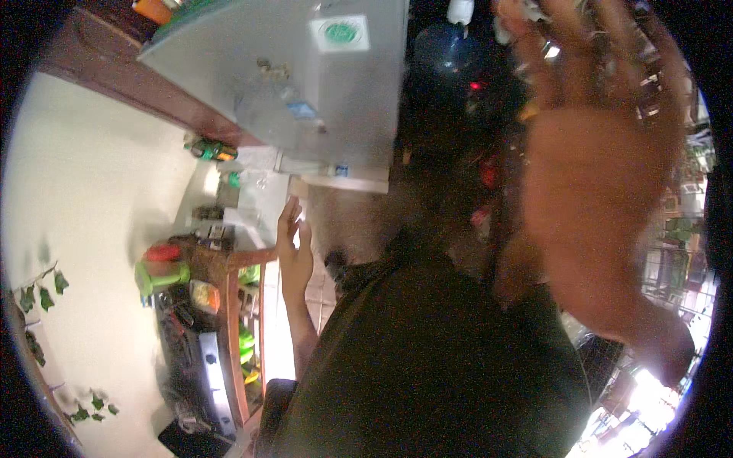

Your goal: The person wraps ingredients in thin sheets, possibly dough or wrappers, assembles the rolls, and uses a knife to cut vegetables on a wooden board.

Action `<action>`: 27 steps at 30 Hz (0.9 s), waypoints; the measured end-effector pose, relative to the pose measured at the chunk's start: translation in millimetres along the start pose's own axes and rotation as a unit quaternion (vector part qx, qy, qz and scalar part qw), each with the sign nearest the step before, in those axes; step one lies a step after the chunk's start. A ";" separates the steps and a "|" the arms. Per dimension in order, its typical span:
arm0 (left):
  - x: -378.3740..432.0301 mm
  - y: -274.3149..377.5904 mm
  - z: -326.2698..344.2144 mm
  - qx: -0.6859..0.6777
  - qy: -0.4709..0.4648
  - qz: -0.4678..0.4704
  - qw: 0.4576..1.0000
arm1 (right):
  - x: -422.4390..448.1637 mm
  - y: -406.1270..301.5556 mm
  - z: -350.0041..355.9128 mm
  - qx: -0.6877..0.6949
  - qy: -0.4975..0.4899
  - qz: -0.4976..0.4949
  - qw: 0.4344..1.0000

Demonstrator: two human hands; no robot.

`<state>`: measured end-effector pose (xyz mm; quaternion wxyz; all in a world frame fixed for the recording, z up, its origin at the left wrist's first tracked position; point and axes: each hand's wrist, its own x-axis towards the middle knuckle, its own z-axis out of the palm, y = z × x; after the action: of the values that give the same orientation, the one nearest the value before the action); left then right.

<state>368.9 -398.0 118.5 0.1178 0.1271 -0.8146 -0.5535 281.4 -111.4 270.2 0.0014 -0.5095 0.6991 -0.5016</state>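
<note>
My right hand [592, 189] looms large and blurred at the right, very close to the camera. Its fingers point up and are spaced apart; some fingertips run out at the top edge, so whatever they may touch is hidden. Farther off, my left hand [296, 257] is raised with straight fingers and the thumb held away from them. Its fingertips are by a small tan piece [298, 187] below the lower edge of a large grey appliance [355, 109]; contact cannot be made out. A dark garment [441, 355] fills the lower middle.
A sticker [341, 33] is on the grey appliance. At left, a wooden shelf unit [232, 320] carries a light green object [163, 279], a red object [162, 252] and dark bags. Ivy sprigs [43, 292] are against the pale wall [103, 172]. Strong light [647, 406] glares at lower right.
</note>
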 end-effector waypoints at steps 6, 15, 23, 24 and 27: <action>31.0 60.3 27.6 -0.273 -0.014 0.135 0.952 | 36.8 -1.8 48.4 -0.292 0.009 0.040 0.955; 88.8 143.6 88.5 -0.325 -0.010 0.147 0.934 | 18.7 88.2 125.2 0.039 0.144 0.042 0.988; 8.8 150.9 127.1 -0.018 -0.172 0.356 0.918 | 49.3 38.8 15.5 0.319 0.318 0.080 0.889; 7.7 148.3 134.0 0.017 -0.189 0.379 0.906 | 50.2 39.8 12.8 0.413 0.355 0.086 0.834; 28.5 148.8 127.1 0.177 -0.225 0.426 0.858 | 36.4 41.4 20.7 0.594 0.366 0.102 0.709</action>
<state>288.4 -244.0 212.9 0.1311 -0.3418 -0.8777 -0.3091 245.1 -152.8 249.3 0.0986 -0.1056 0.2501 -0.9574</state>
